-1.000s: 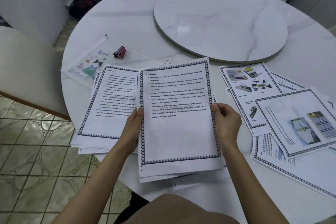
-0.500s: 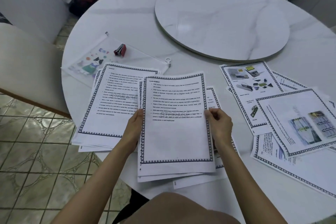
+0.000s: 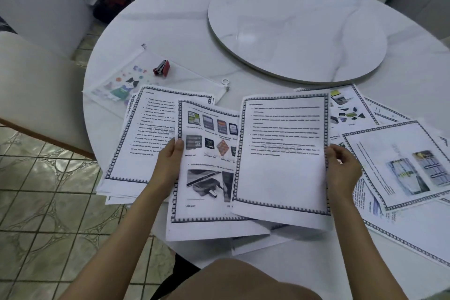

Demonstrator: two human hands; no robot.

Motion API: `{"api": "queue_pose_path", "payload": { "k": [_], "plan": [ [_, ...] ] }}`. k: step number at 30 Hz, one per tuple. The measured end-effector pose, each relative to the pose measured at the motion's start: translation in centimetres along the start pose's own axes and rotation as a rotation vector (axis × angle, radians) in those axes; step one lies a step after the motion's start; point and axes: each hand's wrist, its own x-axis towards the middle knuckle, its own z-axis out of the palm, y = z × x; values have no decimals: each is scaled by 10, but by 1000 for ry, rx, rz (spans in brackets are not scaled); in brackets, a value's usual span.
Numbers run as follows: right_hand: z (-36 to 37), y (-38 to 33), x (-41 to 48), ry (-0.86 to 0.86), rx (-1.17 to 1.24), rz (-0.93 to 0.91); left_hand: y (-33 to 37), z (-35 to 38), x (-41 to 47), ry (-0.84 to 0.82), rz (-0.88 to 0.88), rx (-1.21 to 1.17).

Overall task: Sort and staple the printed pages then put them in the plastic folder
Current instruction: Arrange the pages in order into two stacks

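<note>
- Two sheets show where one did — the right hand [image 3: 343, 168] pinches the text page [image 3: 282, 165] in its fingers [image 3: 333, 151], now slid rightward.
- Left hand [image 3: 170, 161] grips the uncovered picture page [image 3: 207, 192] at the bench [image 3: 170, 31] edge.
- Sorting goes on — stapler [image 3: 161, 68] and folder [image 3: 121, 85] wait beyond the left pile [image 3: 136, 148].

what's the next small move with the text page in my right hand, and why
Probably lay the white bordered text-only page, pinched by the right hand, onto the loose printed sheets at the right: it overlaps only the edge of the picture page the left hand holds, and sorting looks unfinished.
</note>
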Motion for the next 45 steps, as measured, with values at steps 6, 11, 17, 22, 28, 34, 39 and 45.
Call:
{"api": "queue_pose_path", "payload": {
  "k": [6, 11, 17, 22, 28, 34, 39, 45],
  "plan": [
    [-11, 12, 4, 20, -29, 10, 25, -17, 3, -46, 25, -145],
    [-11, 22, 4, 9, -56, 35, 47, -23, 1, -32, 66, -213],
    [-1, 24, -1, -97, -122, 44, 67, -17, -6, -73, 97, -294],
    [9, 19, -10, -176, -208, -30, 70, -10, -8, -92, 69, -330],
    [23, -28, -41, -482, 48, 108, 54, -1, -9, -137, -40, -321],
    [40, -40, -76, -775, 132, 122, 40, 8, -9, -162, -80, -257],
    [47, -30, -78, -804, 93, 210, 37, 6, -11, -171, -99, -252],
    [58, -24, -94, -1023, 146, 309, 43, 14, -15, -265, -130, -333]
  ]
}}
